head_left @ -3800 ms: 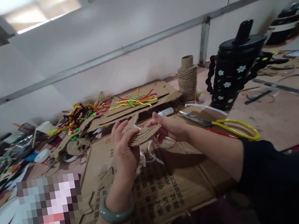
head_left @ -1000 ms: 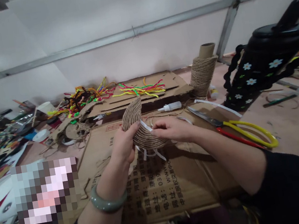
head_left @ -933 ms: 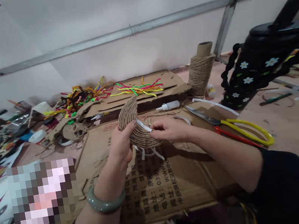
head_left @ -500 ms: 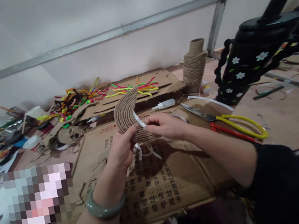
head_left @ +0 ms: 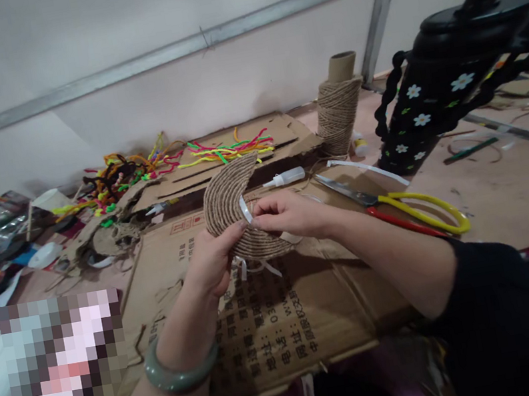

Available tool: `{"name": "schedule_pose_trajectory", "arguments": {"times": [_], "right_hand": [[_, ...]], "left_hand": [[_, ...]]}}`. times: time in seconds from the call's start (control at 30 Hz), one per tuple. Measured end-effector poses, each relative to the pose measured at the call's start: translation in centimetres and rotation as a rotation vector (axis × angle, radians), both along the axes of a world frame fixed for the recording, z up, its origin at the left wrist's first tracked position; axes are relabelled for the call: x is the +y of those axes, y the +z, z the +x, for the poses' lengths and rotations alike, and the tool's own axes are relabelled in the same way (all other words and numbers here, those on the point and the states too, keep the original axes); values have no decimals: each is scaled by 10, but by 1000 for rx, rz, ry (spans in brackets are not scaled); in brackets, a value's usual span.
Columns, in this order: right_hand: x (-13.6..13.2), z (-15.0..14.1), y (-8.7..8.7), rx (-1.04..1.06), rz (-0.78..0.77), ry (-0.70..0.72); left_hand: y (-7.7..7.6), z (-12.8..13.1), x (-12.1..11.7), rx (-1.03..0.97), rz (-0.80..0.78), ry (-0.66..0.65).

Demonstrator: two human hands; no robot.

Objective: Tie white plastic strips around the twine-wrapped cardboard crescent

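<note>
A crescent of coiled twine [head_left: 223, 195] is held above the printed cardboard [head_left: 314, 311]. My left hand [head_left: 216, 257] grips its lower left side, thumb on top and fingers underneath. Between the thumb and fingers of my right hand [head_left: 288, 216] is a narrow white strip [head_left: 245, 208], pinched along the crescent's inner edge. Below the crescent dangle white strip ends [head_left: 270, 268]. A small glue bottle [head_left: 286, 177] lies just beyond my right hand. To the right rest scissors [head_left: 388, 208] with one yellow and one red handle.
A twine spool [head_left: 338, 111] stands at the back, left of a large black flowered tumbler [head_left: 449, 86]. Colourful pipe cleaners [head_left: 230, 148] lie on cardboard behind. Another white strip [head_left: 372, 171] is near the scissors. Paint jars and a white lid [head_left: 45, 255] crowd the left.
The crescent has tilted slightly, its upper tip swinging right. Both hands keep their grip, and the white strip sits closer along the inner edge. The camera view has shifted slightly.
</note>
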State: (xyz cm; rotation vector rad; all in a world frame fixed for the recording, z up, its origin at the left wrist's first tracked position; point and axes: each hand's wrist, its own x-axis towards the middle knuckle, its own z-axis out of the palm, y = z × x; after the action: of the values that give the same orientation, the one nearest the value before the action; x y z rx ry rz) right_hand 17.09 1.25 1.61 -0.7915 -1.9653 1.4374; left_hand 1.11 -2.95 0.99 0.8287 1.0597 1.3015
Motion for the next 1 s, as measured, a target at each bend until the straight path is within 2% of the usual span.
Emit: {"name": "schedule_pose_trajectory", "arguments": {"times": [0.17,0.33,0.5,0.73,0.9,1.0], "right_hand": [[0,3,2,-4,-79,39],[1,4,5,-24,-232,67],[1,8,8,-55,-308,114],[2,11,7,-99,-271,171],[0,7,9,-113,-230,143],[0,5,12,-94,-225,66]], "left_hand": [[1,0,0,18,30,-12],[2,-2,-2,92,0,-86],[2,-4,-2,131,-13,-134],[1,-5,-2,153,-27,-184],[-1,-6,-2,150,-20,-168],[-1,-5,-3,122,-13,-155]]}}
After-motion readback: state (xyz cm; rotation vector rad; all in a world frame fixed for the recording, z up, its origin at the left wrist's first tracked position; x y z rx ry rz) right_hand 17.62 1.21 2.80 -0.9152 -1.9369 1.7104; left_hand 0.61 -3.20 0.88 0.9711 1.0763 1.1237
